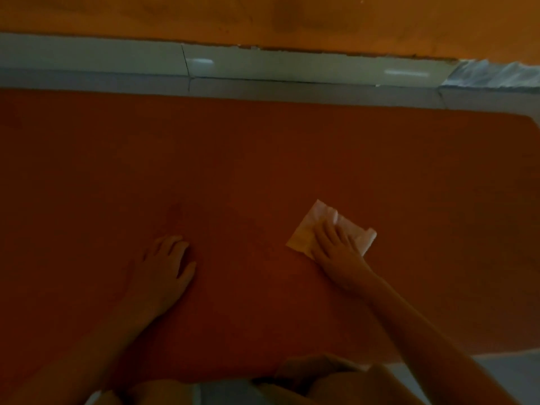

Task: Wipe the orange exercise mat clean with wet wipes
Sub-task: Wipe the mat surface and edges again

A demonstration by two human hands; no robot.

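The orange exercise mat (263, 159) lies flat on the floor and fills most of the view. A white wet wipe (318, 223), unfolded into a rough square, lies on the mat right of centre. My right hand (336, 247) presses flat on the wipe with straight fingers and covers its near right part. My left hand (166, 264) rests on the bare mat to the left, fingers slightly bent, holding nothing. The picture is dim.
Beyond the mat's far edge runs a strip of grey floor and a pale tiled skirting (263, 62) under an orange wall (263, 19). Crumpled plastic (491, 73) lies at the far right. Grey floor (502, 372) shows at the near right. My knees (321, 384) are at the bottom.
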